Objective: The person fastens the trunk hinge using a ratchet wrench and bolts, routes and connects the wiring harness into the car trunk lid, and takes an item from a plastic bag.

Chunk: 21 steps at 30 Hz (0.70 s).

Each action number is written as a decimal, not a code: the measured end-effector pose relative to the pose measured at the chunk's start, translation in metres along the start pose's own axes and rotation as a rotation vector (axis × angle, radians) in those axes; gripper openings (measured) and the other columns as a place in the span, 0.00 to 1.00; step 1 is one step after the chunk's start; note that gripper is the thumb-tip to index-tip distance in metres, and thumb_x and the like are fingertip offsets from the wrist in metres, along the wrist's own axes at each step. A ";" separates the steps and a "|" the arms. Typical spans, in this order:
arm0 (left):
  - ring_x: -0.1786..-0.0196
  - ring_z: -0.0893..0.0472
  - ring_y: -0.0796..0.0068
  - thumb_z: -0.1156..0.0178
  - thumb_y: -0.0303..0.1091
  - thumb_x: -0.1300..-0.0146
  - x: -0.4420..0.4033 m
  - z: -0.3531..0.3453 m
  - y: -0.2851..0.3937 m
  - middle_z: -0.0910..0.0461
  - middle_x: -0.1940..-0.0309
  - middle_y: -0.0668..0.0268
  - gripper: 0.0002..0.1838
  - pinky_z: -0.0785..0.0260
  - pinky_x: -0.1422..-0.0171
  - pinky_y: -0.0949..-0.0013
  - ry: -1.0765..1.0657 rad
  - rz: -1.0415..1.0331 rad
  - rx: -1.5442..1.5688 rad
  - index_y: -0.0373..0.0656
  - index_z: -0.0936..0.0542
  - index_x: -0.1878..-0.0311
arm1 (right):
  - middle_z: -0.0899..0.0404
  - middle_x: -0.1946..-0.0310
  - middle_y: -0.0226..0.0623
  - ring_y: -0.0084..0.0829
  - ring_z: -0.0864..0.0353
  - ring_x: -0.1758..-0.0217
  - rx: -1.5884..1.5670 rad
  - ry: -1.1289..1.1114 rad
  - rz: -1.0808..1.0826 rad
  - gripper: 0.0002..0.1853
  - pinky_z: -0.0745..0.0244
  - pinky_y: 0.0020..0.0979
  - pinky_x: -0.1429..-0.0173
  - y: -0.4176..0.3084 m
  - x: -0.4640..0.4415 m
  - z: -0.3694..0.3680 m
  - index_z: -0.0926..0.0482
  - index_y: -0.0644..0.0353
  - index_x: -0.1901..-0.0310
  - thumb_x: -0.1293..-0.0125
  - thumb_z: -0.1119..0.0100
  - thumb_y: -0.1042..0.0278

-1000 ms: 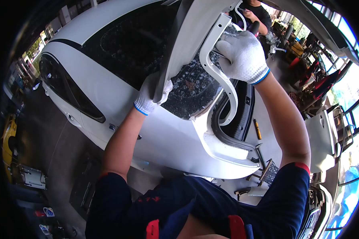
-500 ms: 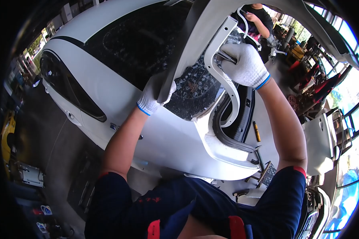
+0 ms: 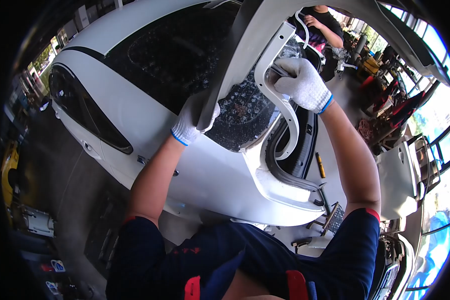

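A white car stands before me with its trunk lid raised. My left hand, in a white knit glove, is closed around the lid's lower edge, its fingertips showing on the inner side. My right hand, gloved the same way, is closed around a metal tool with a round shaft. The tool sits beside the upper part of the curved white hinge arm; its working end is hidden by the hand and hinge. Behind the hinge lies the speckled rear window.
Another person stands beyond the lid on the far side. A yellow-handled tool lies to the right of the trunk opening. A detached white car door stands at the right. Red and yellow equipment fills the far right.
My right hand has moved slightly left and down and turned, so less of the tool's shaft shows. My left hand stays on the lid edge. The other person's hand moved a little.
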State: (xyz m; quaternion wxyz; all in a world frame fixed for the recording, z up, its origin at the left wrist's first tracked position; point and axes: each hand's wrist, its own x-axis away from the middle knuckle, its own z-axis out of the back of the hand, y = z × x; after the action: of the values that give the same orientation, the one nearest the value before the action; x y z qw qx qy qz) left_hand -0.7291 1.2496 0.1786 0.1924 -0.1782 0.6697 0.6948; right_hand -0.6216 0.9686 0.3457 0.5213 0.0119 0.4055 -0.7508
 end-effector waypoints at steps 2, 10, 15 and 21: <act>0.89 0.31 0.73 0.53 0.52 0.19 0.001 -0.005 0.008 0.24 0.73 0.55 0.26 0.38 0.87 0.74 0.026 -0.017 -0.093 0.34 0.23 0.53 | 0.19 0.76 0.42 0.27 0.23 0.74 0.034 -0.019 -0.018 0.08 0.26 0.29 0.63 0.000 -0.001 0.002 0.15 0.64 0.66 0.44 0.42 0.72; 0.90 0.32 0.74 0.52 0.53 0.20 0.003 -0.006 0.001 0.25 0.74 0.55 0.26 0.38 0.87 0.74 0.035 0.109 0.209 0.34 0.23 0.51 | 0.21 0.77 0.29 0.18 0.26 0.73 -0.290 -0.114 -0.250 0.09 0.28 0.27 0.65 -0.001 0.000 0.003 0.15 0.65 0.65 0.46 0.41 0.72; 0.90 0.32 0.75 0.51 0.52 0.20 0.000 -0.006 0.006 0.25 0.74 0.56 0.24 0.38 0.87 0.75 0.031 0.096 0.140 0.35 0.23 0.52 | 0.20 0.81 0.37 0.40 0.17 0.76 0.985 0.138 0.550 0.04 0.24 0.38 0.66 -0.014 -0.007 0.018 0.19 0.60 0.72 0.50 0.38 0.71; 0.89 0.32 0.76 0.51 0.50 0.19 0.003 -0.012 0.015 0.24 0.74 0.56 0.22 0.40 0.88 0.75 0.044 0.028 -0.005 0.36 0.24 0.54 | 0.21 0.75 0.27 0.18 0.24 0.69 -0.219 -0.167 -0.190 0.08 0.27 0.28 0.63 0.000 -0.002 0.007 0.15 0.65 0.65 0.43 0.41 0.72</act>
State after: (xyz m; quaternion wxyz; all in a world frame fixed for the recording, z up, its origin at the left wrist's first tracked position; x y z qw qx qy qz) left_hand -0.7393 1.2375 0.1895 0.1674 -0.1847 0.6745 0.6949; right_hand -0.6173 0.9658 0.3512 0.4781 -0.1461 0.4395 -0.7463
